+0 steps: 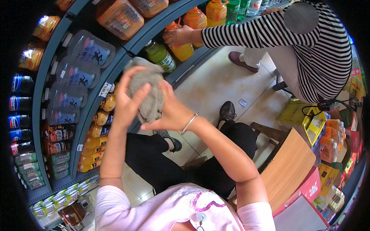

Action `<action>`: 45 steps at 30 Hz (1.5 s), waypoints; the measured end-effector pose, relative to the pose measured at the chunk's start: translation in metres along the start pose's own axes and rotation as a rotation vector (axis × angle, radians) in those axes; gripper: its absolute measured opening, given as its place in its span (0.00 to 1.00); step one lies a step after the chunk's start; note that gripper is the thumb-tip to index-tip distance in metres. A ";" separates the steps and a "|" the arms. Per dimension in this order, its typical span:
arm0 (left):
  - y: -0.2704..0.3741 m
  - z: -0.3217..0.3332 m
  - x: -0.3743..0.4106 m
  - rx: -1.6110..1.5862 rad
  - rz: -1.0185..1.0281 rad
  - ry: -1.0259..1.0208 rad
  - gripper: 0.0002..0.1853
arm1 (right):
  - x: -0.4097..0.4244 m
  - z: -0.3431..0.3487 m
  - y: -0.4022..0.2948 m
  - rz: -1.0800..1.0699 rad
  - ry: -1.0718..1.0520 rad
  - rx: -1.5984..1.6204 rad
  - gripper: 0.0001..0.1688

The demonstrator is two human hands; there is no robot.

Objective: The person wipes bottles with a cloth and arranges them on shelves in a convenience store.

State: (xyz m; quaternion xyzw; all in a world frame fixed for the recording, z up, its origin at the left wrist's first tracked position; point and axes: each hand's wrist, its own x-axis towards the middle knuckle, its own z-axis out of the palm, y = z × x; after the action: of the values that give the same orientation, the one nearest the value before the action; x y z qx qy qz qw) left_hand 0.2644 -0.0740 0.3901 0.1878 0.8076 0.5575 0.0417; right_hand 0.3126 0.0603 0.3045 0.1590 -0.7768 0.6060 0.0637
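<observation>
A crumpled grey cloth [144, 83] is bunched between my two hands in front of the lower shelf. My left hand [128, 96] presses on its left side, thumb and fingers spread over the fabric. From the right, my right hand [173, 111] cups the cloth, with a metal bangle [190, 123] on that wrist. Whether anything is wrapped inside the cloth cannot be told. Just beyond it, a green drink bottle [159, 56] leans on the lower shelf. Bottles of orange drink [182, 51] stand beside it, one under another person's hand [179, 36].
A person in a striped top [321, 57] sits at the upper right, reaching to the shelf. Shelving [115, 65] with large clear bottles [89, 52] curves along the left. A wooden stool or bench [292, 167] and stacked cartons [326, 176] are at my right. A small card [243, 102] lies on the tiled floor.
</observation>
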 end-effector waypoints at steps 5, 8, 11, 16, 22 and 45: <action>-0.024 -0.002 -0.034 -0.333 -0.181 -0.053 0.26 | -0.008 0.010 0.003 0.351 -0.120 0.288 0.51; -0.028 -0.019 -0.054 -0.284 -0.190 -0.069 0.36 | -0.004 0.012 -0.006 0.291 -0.086 0.199 0.47; -0.035 -0.030 -0.077 0.055 -0.090 0.039 0.38 | -0.002 0.028 -0.007 0.223 -0.068 0.209 0.48; -0.030 -0.041 -0.141 0.000 -0.143 0.197 0.37 | 0.002 0.058 -0.009 0.327 -0.102 0.553 0.42; -0.016 -0.079 -0.248 -0.027 -0.268 0.143 0.23 | 0.040 0.071 -0.057 0.210 -0.031 0.445 0.35; -0.170 -0.226 -0.358 0.548 -0.702 -0.285 0.21 | 0.118 0.317 -0.121 -0.868 -0.498 -0.772 0.35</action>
State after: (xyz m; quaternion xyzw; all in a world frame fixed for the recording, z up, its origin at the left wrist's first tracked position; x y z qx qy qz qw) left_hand 0.4892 -0.4518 0.2682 -0.0179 0.9260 0.2442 0.2873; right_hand 0.2705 -0.2911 0.3690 0.5617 -0.7957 0.1458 0.1737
